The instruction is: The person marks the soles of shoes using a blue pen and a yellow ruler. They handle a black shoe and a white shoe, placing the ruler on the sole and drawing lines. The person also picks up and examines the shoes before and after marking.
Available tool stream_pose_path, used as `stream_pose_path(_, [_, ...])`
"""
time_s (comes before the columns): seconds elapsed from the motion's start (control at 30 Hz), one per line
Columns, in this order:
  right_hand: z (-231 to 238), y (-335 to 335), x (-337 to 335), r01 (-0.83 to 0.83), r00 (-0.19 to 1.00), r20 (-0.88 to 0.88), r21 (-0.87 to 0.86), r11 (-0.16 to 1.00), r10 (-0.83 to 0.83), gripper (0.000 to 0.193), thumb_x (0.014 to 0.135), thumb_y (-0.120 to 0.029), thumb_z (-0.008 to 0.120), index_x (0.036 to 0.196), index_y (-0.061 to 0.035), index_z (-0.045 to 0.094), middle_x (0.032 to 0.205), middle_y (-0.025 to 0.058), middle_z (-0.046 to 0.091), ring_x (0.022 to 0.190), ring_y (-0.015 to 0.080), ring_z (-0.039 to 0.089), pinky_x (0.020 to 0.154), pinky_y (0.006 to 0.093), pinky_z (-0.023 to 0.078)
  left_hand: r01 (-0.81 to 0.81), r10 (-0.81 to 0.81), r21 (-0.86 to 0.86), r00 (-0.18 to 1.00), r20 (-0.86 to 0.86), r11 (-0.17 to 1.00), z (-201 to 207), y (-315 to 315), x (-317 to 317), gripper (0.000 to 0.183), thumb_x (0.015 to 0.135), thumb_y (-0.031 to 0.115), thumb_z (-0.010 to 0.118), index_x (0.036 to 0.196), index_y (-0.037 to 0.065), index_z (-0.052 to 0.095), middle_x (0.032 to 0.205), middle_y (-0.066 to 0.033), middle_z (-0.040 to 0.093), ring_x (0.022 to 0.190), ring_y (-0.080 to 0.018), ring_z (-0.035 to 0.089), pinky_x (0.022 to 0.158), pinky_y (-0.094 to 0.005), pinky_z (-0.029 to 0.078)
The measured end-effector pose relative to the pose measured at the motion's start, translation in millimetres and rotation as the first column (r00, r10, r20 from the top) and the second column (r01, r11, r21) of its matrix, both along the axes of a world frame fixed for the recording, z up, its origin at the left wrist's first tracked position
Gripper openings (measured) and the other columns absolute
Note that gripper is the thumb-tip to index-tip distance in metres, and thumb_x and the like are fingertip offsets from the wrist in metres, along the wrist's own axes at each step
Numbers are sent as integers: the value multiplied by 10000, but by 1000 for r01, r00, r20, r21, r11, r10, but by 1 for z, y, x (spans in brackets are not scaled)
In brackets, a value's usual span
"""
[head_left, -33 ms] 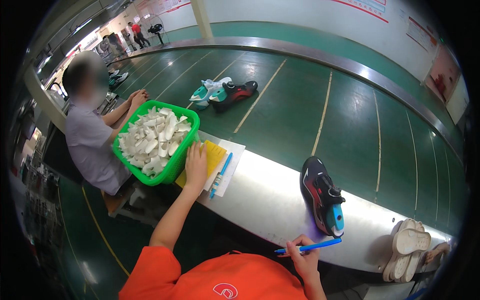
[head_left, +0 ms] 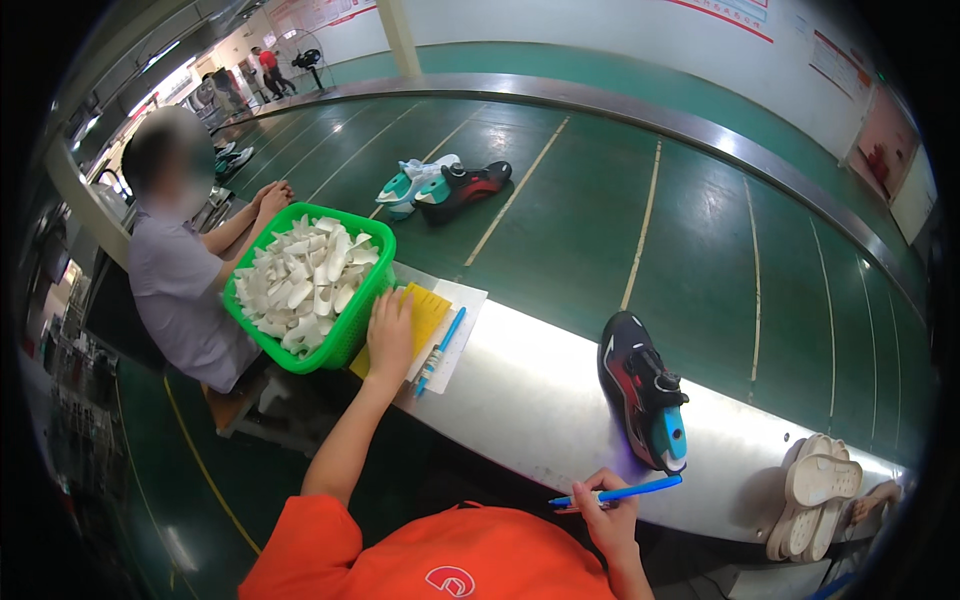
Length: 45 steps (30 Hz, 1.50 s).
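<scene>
My right hand (head_left: 607, 515) is closed around a blue pen (head_left: 640, 489), held level near the front edge of the metal ledge (head_left: 530, 400). Just beyond it on the ledge lies a black and red shoe (head_left: 640, 390) with a turquoise piece at its heel. My left hand (head_left: 390, 335) is open, its fingers stretched out beside the green basket (head_left: 345, 350). It lies over yellow paper (head_left: 428, 312); whether it touches the basket I cannot tell. White curved plastic pieces (head_left: 300, 275) fill the basket. A second blue pen (head_left: 440, 352) rests on white paper (head_left: 468, 300).
Beyond the ledge runs a green conveyor belt (head_left: 560, 225) with yellow cross lines. A white and turquoise shoe (head_left: 400, 188) and another black and red shoe (head_left: 465, 192) lie on it. Cream soles (head_left: 815, 495) are stacked at the right. A co-worker (head_left: 185, 285) sits at the left.
</scene>
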State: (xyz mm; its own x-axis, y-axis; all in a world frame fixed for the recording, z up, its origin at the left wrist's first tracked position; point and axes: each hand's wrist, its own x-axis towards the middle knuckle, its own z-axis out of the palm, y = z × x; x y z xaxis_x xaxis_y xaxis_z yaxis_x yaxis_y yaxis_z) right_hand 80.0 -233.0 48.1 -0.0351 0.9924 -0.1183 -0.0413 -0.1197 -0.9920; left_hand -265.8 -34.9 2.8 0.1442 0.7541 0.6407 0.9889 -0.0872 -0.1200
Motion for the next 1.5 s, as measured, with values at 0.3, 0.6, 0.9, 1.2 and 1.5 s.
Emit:
stream_pose_path(0.3, [-16,7,0,36,990,-133,-52,998,-43,153,833,-77,630,820,-45,481,611,9,567,506,40,499,458,162,359,-118,283,-571,936,209,813,27,-60,42,298,761,321,686,831,44,603,858,-122,571,808,-304,573,677,-401,454])
stream_pose_path(0.6, [-18,7,6,46,973,-217,-144,989,-77,160,848,-136,623,884,-61,487,601,-5,560,503,31,482,458,165,343,37,186,-613,937,296,789,31,-60,58,284,769,239,686,864,11,545,785,-136,599,735,-313,583,652,-395,452])
stream_pose_path(0.9, [25,21,1,-17,926,-377,1,1000,16,499,851,-158,606,1304,-66,418,591,-57,473,519,20,441,462,158,322,964,426,-248,185,886,95,97,-114,170,203,846,72,625,981,34,477,871,-101,661,804,-126,625,729,-234,474])
stream_pose_path(1.2, [15,9,17,251,954,-217,194,948,-208,363,824,-135,643,1149,-10,545,799,4,575,635,42,512,568,162,389,991,488,-118,133,863,-62,83,-118,203,283,828,86,655,1074,9,536,998,-81,622,932,-130,597,829,-254,469])
stream_pose_path(1.5, [18,8,20,158,952,-285,132,979,-116,232,837,-75,615,1049,10,575,944,56,582,789,93,573,654,196,465,990,487,-138,130,863,-20,77,-122,203,384,779,53,692,1058,51,427,934,-79,650,906,-119,601,776,-233,477])
